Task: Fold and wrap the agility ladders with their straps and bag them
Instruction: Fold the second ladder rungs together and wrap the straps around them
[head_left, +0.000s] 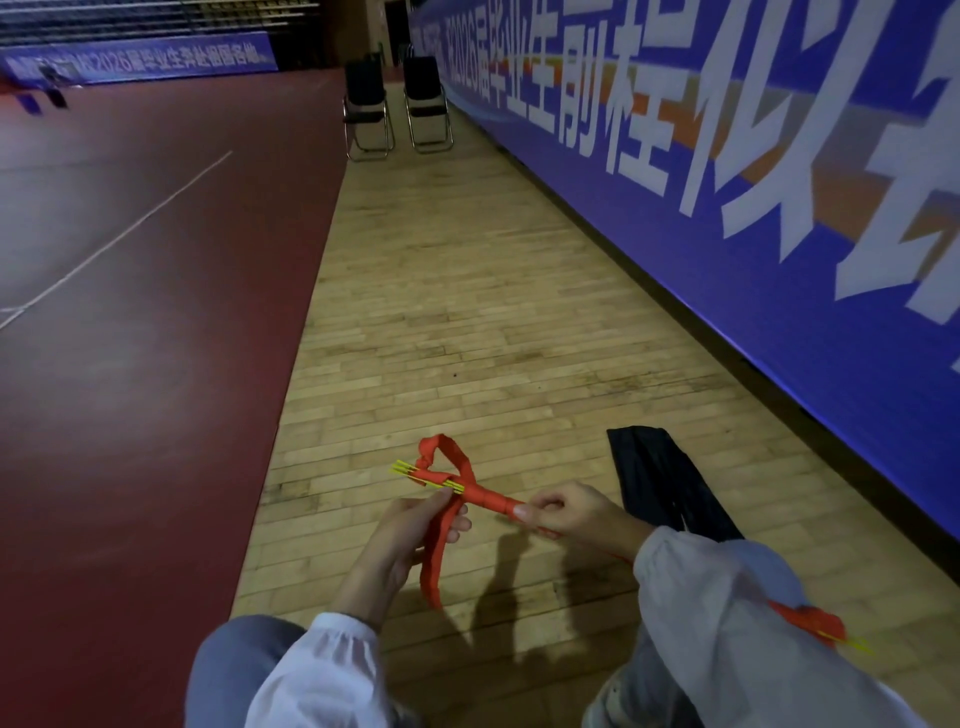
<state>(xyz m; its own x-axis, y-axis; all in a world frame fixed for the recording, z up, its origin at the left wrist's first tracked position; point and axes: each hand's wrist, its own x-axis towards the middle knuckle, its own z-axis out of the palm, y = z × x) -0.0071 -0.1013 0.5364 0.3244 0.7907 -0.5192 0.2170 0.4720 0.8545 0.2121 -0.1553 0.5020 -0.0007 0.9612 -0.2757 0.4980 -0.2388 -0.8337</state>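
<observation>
Sports hall, dim light. Blue banner (727, 182) runs down the right of the frame, red court surface (130, 312) fills the left, and a strip of wooden floor (467, 312) lies between. Two folding chairs (366, 109) stand at upper centre.

Black bag (665, 483) lies flat on the floor at centre right, just beyond the right wrist.

Ladder bundle (483, 493) is held above the floor at lower centre. Its yellow rungs (410, 470) poke out at the left end, and red strap is wound around the middle. A second bundle (810, 623) shows at lower right, by the sleeve.

Step, as judged: wrapping is partly done and bagging not begun. The next move calls for passing the strap tail (436, 561) around again under tension, then securing it.

Left grip (410, 535): palm turned up, thumb and fingers pinching the strap tail. Right grip (576, 512): fingers curled around the bundle's wrapped right end, steadying it.
</observation>
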